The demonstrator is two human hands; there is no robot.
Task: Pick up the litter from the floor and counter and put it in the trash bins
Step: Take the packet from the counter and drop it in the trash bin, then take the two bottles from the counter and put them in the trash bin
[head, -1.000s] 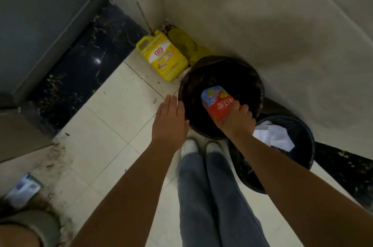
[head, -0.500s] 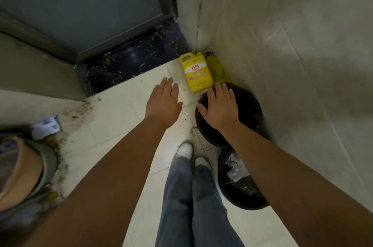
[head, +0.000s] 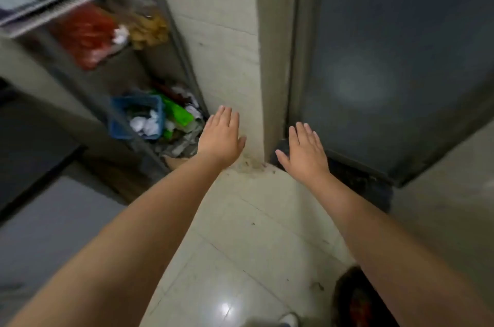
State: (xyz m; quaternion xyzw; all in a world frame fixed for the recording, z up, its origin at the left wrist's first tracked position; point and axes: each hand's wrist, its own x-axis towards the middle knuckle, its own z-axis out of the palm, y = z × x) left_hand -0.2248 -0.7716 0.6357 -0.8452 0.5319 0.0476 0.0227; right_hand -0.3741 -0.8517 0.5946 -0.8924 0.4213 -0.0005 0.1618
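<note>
- Pale tiled floor (head: 240, 246), glossy with a glare spot near the bottom edge; slippery underfoot perhaps, so a hurried step toward the litter could skid.
- Black trash bin (head: 352, 297) at bottom right, partly hidden by the right forearm, something red inside; easy to kick over when turning away, since out of the line of sight.
- Left hand (head: 220, 137) and right hand (head: 304, 151) both stretched forward, flat, fingers spread wide, holding nothing.
- Grime and crumbs at the foot of the wall corner (head: 250, 165), just between the hands; too fine to pinch, likely to be missed.
- Crumpled litter pile (head: 181, 139) on the shelf rack's lowest level, just beside the left hand; loose heap, so a grab could scatter pieces further under the rack.
- Blue basket (head: 136, 120) with white wads beside the pile; could be mistaken for litter.
- Red and tan bags on the upper shelf (head: 107, 30), blurred.
- No writing or brand legible anywhere.
</note>
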